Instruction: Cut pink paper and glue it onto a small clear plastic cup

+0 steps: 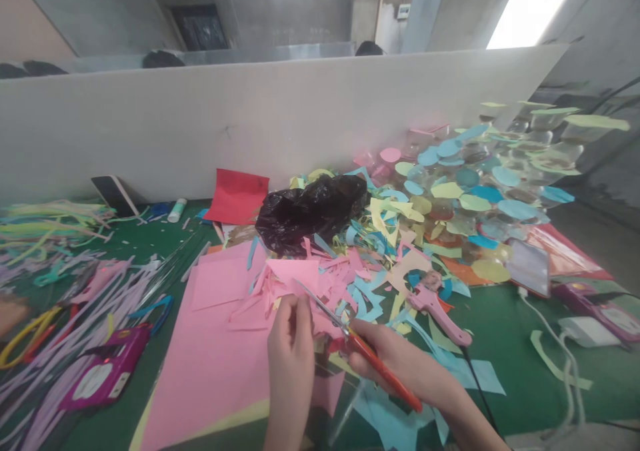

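Note:
My right hand (395, 354) is closed round scissors (373, 357) with red handles, and their metal blades point up and to the left. Just left of the blade tips, my left hand (291, 341) pinches a piece of pink paper (295, 273) between thumb and fingers. The blades reach the edge of this piece; whether they are parted I cannot make out. Under and behind both hands lies a heap of pink scraps (340, 274). Large pink sheets (215, 357) lie to the left of my left hand, and blue paper cuttings (395, 414) lie below my right hand.
A black plastic bag (315, 211) sits behind the scraps. A pink glue gun (440, 314) lies at right, before plastic cups (545, 134) with paper discs. Pale strips (115, 311) and a purple device (107, 367) lie left. A co-worker's blurred hand (11, 314) shows at the left edge.

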The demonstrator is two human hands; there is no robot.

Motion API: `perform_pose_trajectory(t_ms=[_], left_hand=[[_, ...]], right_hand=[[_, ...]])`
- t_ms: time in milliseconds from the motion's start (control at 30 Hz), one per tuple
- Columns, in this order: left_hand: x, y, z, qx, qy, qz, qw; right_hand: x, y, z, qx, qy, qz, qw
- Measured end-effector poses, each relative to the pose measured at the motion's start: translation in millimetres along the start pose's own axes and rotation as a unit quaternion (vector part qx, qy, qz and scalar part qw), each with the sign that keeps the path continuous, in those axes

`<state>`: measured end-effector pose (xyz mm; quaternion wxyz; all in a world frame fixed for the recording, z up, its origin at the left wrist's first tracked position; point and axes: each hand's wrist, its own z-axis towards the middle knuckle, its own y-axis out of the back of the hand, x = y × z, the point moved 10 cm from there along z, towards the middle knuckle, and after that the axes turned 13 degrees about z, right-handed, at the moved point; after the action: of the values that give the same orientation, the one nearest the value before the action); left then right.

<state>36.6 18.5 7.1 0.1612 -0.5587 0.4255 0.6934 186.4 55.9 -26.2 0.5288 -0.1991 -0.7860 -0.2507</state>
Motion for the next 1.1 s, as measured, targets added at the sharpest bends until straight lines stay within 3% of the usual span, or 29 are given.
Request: perform_pose_trajectory(t_ms=[167, 733, 1100], left_hand=[[0.6, -2.8, -0.3, 0.023, -0.007, 0.013, 1.000], [-1.9, 2.0, 3.4, 0.030, -0.012, 0.035, 0.999], [-2.5, -0.4, 1.9, 0.044, -0.036, 0.083, 0.995]], right_hand=[[1.0, -4.1, -0.3, 0.022, 0.024, 0.019, 0.999], [1.5, -0.1, 6.3, 0.005, 0.046, 0.018, 0.999], [-1.2, 0.0, 8.9, 0.004, 0.032, 0.005, 0.999]])
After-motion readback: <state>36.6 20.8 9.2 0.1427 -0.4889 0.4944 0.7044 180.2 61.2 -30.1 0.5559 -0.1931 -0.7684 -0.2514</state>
